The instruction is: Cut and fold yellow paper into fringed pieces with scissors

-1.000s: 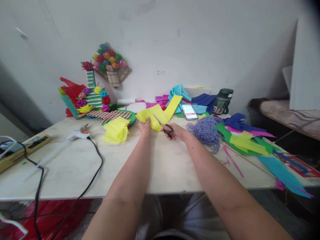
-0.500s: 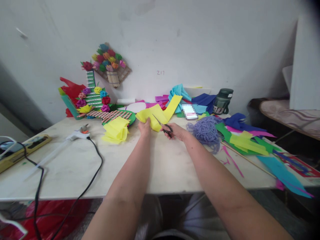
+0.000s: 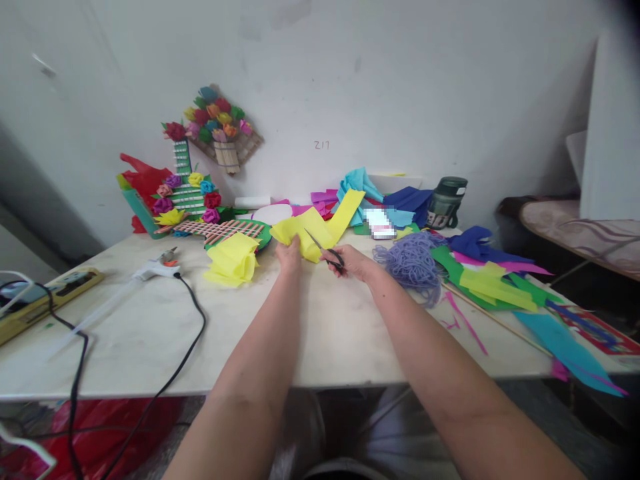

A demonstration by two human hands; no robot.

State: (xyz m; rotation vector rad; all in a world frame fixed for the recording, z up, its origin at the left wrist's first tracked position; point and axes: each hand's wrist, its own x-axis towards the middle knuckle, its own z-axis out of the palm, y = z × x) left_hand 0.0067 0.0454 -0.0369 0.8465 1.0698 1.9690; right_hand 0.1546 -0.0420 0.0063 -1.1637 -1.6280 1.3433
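My left hand (image 3: 289,252) pinches the near edge of a sheet of yellow crepe paper (image 3: 305,225) over the middle of the table. A strip of the yellow paper slants up to the right toward the back. In my right hand (image 3: 354,263) is a pair of scissors (image 3: 336,259), its dark handles in my fingers and its blades pointing up and left across the sheet. Whether the blades are cutting into the paper, I cannot tell. Left of my left hand lies a folded stack of yellow crepe paper (image 3: 233,260).
At the left are a glue gun (image 3: 157,268) with a black cord and a yellow power strip (image 3: 75,283). A flower-covered craft guitar (image 3: 187,193) stands behind. On the right are purple yarn (image 3: 410,263), a thin stick (image 3: 495,320), coloured paper and a dark bottle (image 3: 446,202).
Almost nothing differs. My hands, the yellow sheet and the scissors keep nearly the same place, with only a very slight shift of the right hand.
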